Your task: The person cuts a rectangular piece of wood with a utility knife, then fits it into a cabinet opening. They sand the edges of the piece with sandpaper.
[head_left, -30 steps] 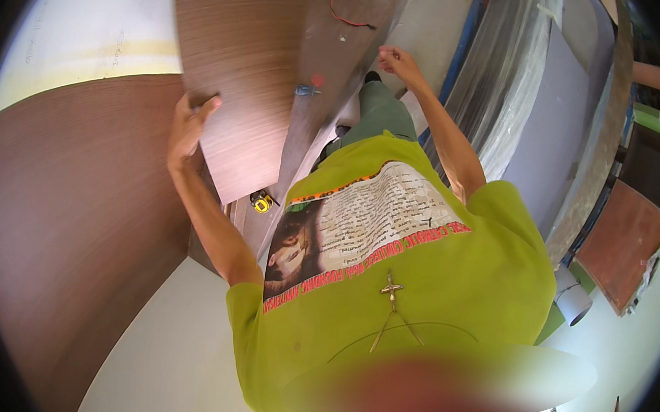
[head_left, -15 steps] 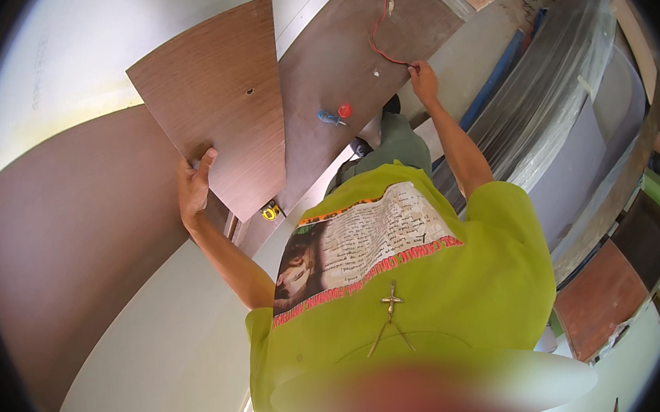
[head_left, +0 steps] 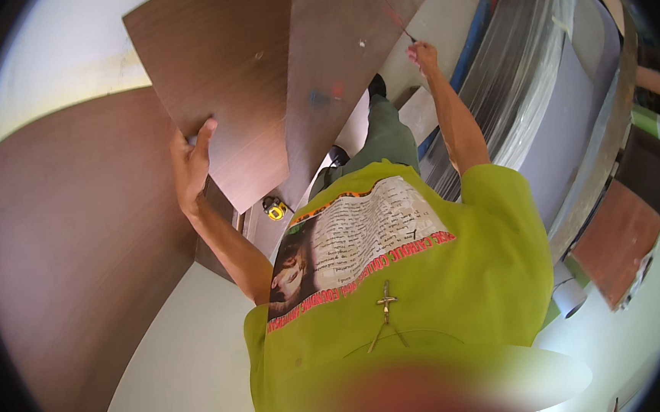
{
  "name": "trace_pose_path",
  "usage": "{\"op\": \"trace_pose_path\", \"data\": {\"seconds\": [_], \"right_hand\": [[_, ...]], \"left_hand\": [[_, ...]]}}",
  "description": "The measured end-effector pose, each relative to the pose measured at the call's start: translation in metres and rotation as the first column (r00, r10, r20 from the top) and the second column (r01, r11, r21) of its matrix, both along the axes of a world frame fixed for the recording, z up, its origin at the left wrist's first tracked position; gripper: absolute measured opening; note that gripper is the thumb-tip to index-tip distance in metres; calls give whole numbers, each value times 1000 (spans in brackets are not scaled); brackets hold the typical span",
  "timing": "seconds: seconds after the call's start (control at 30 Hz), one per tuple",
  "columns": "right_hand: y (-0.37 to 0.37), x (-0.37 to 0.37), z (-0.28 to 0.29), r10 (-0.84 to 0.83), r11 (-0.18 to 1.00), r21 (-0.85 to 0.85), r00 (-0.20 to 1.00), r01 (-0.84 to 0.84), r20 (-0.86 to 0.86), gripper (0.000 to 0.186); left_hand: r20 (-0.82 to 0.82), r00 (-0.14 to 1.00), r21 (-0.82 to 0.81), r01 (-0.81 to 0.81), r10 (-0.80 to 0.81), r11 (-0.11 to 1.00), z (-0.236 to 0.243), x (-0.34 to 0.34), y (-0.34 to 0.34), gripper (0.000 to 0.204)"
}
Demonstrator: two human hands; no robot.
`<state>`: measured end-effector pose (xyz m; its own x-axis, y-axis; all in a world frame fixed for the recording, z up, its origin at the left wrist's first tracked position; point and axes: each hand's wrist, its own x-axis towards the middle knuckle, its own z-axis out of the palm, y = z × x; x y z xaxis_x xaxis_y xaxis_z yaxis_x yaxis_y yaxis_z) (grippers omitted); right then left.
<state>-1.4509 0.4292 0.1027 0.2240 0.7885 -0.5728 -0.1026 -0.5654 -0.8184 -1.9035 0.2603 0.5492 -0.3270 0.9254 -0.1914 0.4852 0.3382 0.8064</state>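
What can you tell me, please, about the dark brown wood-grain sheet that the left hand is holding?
The dark wood-grain sheet is a thin, flat, rigid panel with a dark brown laminate-like face, straight edges and sharp corners. It is lifted and tilted, its upper part reaching the top of the view. The left hand grips its lower left edge, thumb on the face. It overlaps a larger greyish-brown sheet to its right, whose far edge the right hand touches. A few pale specks mark its surface.

The floor [head_left: 355, 128] carries a small yellow tape measure [head_left: 274, 208], lying near what may be a board's bottom edge.
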Motion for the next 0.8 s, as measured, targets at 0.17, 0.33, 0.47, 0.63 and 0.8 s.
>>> {"op": "trace_pose_path", "data": {"seconds": [0.17, 0.33, 0.47, 0.63, 0.8], "right_hand": [[-22, 17, 17, -117, 976, 205, 977, 79, 179, 79], [-139, 14, 15, 68, 996, -75, 978, -54, 197, 74], [-221, -1, 12, 11, 985, -171, 999, -3, 47, 70], [-250, -20, 23, 139, 973, -196, 988, -125, 59, 58], [-229, -57, 9, 297, 949, -120, 955, -292, 19, 48]], "left_hand": [[87, 987, 191, 114, -133, 975, 13, 36, 39, 38], [33, 979, 376, 176, -203, 910, 45, 44, 56, 42], [44, 988, 549, 100, -148, 830, 59, 39, 68, 49], [94, 988, 684, 23, -119, 729, 74, 33, 70, 53], [179, 979, 740, -199, 97, 642, 76, 19, 49, 42]]}}
